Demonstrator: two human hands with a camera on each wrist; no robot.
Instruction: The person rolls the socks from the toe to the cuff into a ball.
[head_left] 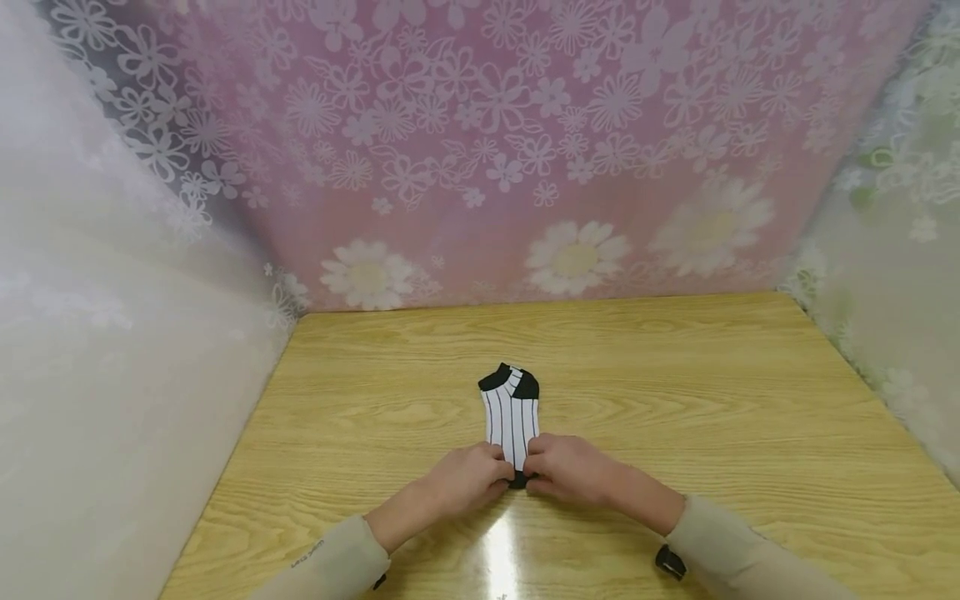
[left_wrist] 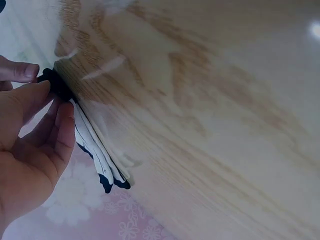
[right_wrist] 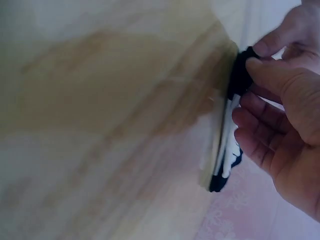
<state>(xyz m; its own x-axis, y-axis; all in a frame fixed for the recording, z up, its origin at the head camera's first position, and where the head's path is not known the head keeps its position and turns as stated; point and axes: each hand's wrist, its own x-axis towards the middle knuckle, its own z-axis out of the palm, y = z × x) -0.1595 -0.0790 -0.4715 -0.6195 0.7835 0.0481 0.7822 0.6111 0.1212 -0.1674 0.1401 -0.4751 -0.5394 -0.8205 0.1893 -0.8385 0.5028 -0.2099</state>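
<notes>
Sock: a low-cut sock of white knit with thin dark vertical stripes and black cuff, heel and toe (head_left: pixel 512 421) lies flat, just below the centre of the head view, cuff end up the frame; the left wrist view shows its fabric in layers.
Left hand: the bare left hand (head_left: pixel 468 477), at lower centre, pinches the black toe between thumb and fingers.
Right hand: the bare right hand (head_left: pixel 572 469), just right of the sock, pinches the same toe end.
Cover: fingers hide the toe's side edges.
Table: a yellow wood-grain tabletop (head_left: pixel 675 375) fills the lower frame, a white glare patch (head_left: pixel 500 550) at bottom centre.
Backdrop: a pink flower-printed panel (head_left: pixel 487 167) spans the top; pale panels flank left (head_left: pixel 112 333) and right (head_left: pixel 900 283).
Strap: a black strap piece (head_left: pixel 670 562) shows beside the pale right sleeve (head_left: pixel 738 546).
</notes>
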